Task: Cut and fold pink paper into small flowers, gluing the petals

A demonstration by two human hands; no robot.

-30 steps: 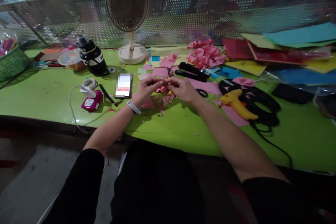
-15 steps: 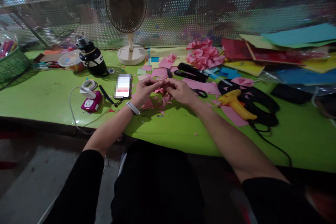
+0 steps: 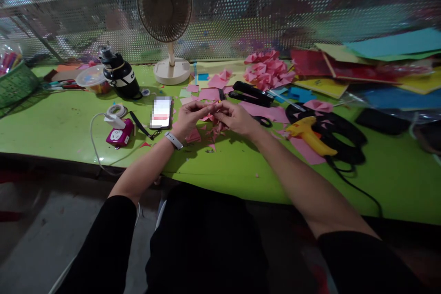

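My left hand (image 3: 190, 118) and my right hand (image 3: 233, 117) meet over the green table, thumbs and fingertips pinched together. Pink paper (image 3: 207, 117) shows between and just under the fingers; its shape is mostly hidden. Pink scraps (image 3: 216, 134) lie below the hands, and a folded pink piece (image 3: 193, 135) is beside my left fingers. A phone (image 3: 161, 112) lies left of my left hand. Beyond my right hand is a black stapler (image 3: 252, 94), and scissors (image 3: 263, 121) partly show beside its wrist.
A pile of folded pink paper (image 3: 268, 70) sits at the back. On the right are a yellow glue gun (image 3: 310, 135) with its cord and coloured sheets (image 3: 389, 48). Leftward stand a fan (image 3: 171, 71), a black bottle (image 3: 120, 76) and a purple power adapter (image 3: 120, 134).
Both hands stay pinched together in almost the same place, with slight shifts of the fingers. Nothing else has visibly moved on the table.
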